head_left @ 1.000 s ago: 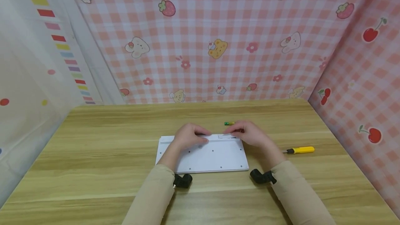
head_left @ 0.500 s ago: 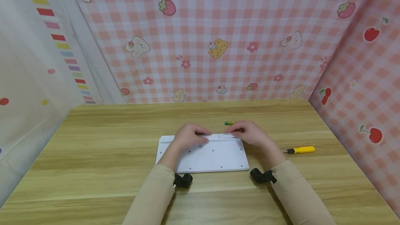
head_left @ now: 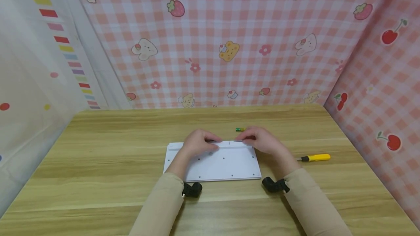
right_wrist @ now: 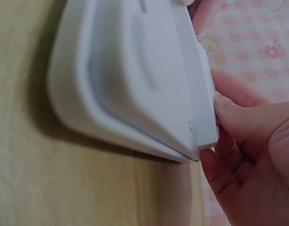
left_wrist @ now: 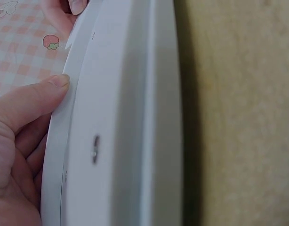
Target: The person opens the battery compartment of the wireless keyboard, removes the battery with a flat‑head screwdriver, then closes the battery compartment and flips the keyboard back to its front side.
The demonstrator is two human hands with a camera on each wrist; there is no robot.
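A white keyboard (head_left: 216,165) lies underside up on the table, small dark screw holes dotted over it and a raised ridge along its far edge. My left hand (head_left: 198,143) grips that ridge near the middle, thumb on the near side and fingers behind. At the ridge's right end, my right hand (head_left: 260,139) pinches a small white battery cover (right_wrist: 206,61) between thumb and fingers. The cover stands slightly proud of the ridge in the wrist views. My right fingertips hide part of it. Just beyond the right hand lies a green and yellow battery (head_left: 240,129), partly hidden by the fingers.
A screwdriver (head_left: 316,157) with a yellow handle lies to the right of the right forearm. The wooden table (head_left: 98,156) ends at a pink checked cloth (head_left: 210,65) behind it. Black wrist cameras (head_left: 193,189) sit at both cuffs.
The right fingers have shifted slightly, and the pale rectangle outlined at the ridge's right end now shows less. The left hand and keyboard stay in place.
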